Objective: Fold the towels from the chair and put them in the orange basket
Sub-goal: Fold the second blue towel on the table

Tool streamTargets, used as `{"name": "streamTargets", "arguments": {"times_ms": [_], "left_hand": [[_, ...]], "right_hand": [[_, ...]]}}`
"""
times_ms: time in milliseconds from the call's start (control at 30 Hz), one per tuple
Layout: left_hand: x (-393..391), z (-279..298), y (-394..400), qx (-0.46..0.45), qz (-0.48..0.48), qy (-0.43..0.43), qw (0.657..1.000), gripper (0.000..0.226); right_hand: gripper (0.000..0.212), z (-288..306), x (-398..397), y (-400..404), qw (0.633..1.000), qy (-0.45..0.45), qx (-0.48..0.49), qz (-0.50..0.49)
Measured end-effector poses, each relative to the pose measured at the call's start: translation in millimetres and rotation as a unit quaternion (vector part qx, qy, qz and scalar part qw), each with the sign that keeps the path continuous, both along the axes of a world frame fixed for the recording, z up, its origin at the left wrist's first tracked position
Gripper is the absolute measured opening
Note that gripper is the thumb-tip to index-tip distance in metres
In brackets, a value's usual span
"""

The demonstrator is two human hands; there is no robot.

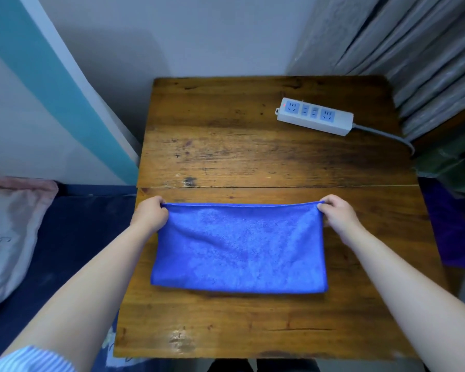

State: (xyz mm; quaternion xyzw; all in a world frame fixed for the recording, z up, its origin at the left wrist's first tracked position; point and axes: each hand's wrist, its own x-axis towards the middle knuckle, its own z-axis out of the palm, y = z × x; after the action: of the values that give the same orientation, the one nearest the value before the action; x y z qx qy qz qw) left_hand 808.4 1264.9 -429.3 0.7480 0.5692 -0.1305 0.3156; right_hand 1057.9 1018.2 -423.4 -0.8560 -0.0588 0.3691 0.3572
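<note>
both hands pinch the far corners of the blue towel [239,248], left hand [151,214] and right hand [336,212]; it lies doubled on the wooden table [226,146]; soft, light and limp, it likely sags unless held by corners or edges.

You are working with a blue towel [239,245] of soft, matt, napped cloth. The table [253,151] under it is worn, scratched wood with faint gloss; the power strip [314,120] is smooth white plastic.
</note>
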Motion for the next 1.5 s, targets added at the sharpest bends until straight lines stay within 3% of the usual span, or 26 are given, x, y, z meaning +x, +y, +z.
{"name": "streamTargets", "arguments": {"times_ms": [133, 300, 567, 733, 833, 900, 1000, 1067, 1300, 1500], "left_hand": [[0, -5, 1, 0.022, -0.006, 0.033, 0.999, 0.028], [7, -4, -1, 0.045, -0.013, 0.047, 0.998, 0.025], [8, -12, -28, 0.085, -0.011, 0.107, 0.991, 0.024], [9, -19, -16, 0.152, 0.046, 0.056, 0.986, 0.033], [10, -16, -28, 0.227, -0.018, -0.018, 0.974, 0.049], [14, -22, -49, 0.241, -0.105, -0.072, 0.962, 0.046], [23, -35, -85, 0.182, -0.246, -0.038, 0.951, 0.042], [22, -45, -94, 0.179, -0.288, 0.01, 0.941, 0.048], [-4, -61, -74, 0.225, -0.298, 0.046, 0.927, 0.056], [-43, -57, -62, 0.177, -0.204, 0.049, 0.962, 0.082]], "right_hand": [[0.01, -1, -2, 11, 0.995, -0.09, -0.033, 0.018], [0.009, -8, -6, 18, 0.986, -0.121, -0.107, 0.03], [0.029, -21, -15, 5, 0.944, -0.194, -0.251, 0.089], [0.028, -20, -10, 35, 0.917, -0.285, -0.25, 0.125], [0.028, -24, -39, 40, 0.872, -0.414, -0.141, 0.221], [0.034, -35, -71, 40, 0.827, -0.444, -0.081, 0.334], [0.046, -46, -100, 37, 0.78, -0.43, -0.083, 0.448], [0.05, -54, -103, 36, 0.761, -0.428, -0.114, 0.474], [0.055, -65, -86, 25, 0.795, -0.419, -0.153, 0.412], [0.068, -57, -75, 1, 0.838, -0.374, -0.187, 0.35]]}}
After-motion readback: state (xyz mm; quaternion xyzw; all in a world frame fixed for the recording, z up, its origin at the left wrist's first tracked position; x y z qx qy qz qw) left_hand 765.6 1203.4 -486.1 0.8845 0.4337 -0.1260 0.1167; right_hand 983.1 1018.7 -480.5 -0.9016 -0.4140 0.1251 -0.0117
